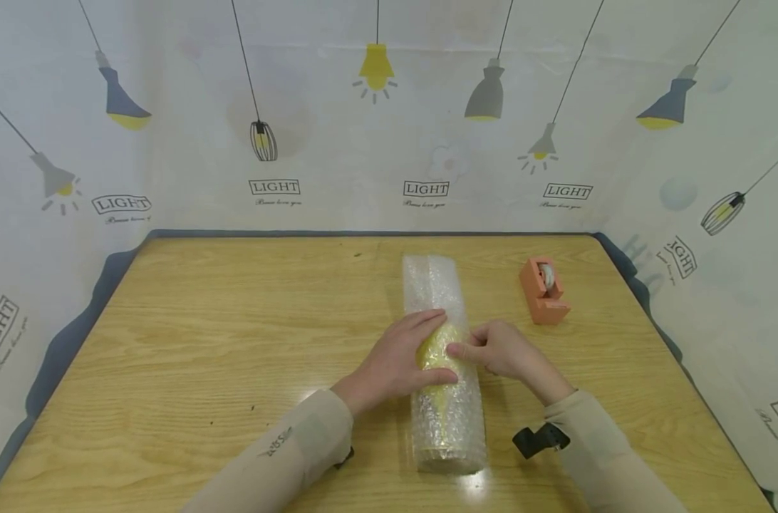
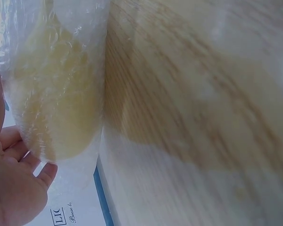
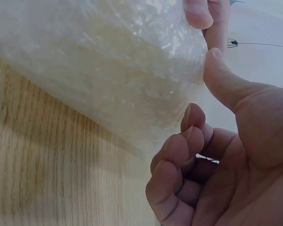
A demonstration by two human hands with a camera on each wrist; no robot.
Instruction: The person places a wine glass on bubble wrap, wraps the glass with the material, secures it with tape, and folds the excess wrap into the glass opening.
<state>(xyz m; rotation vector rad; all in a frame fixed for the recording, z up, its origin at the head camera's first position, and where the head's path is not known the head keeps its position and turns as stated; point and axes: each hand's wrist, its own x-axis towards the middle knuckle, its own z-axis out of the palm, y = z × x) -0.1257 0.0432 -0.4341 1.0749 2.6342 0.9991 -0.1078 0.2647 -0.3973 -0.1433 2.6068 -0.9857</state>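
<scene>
A long roll of clear bubble wrap point(image 1: 447, 420) lies lengthwise on the table in the head view. Through its layers shows a yellow thing point(image 2: 61, 99), rounded at one end and narrowing at the other; its kind is unclear. My left hand point(image 1: 398, 356) holds the roll from the left, fingers and thumb laid over its curved top. From the right side, my right hand point(image 1: 507, 353) pinches at the wrap near the roll's middle. In the right wrist view its thumb point(image 3: 226, 80) presses the plastic and the other fingers are curled below. What lies under the roll is hidden.
An orange tape dispenser point(image 1: 546, 292) with a roll of tape stands at the back right of the wooden table point(image 1: 235, 313). A white backdrop point(image 1: 338, 142) printed with lamps hangs around the table's back and sides. Small dark specks dot the tabletop on the left.
</scene>
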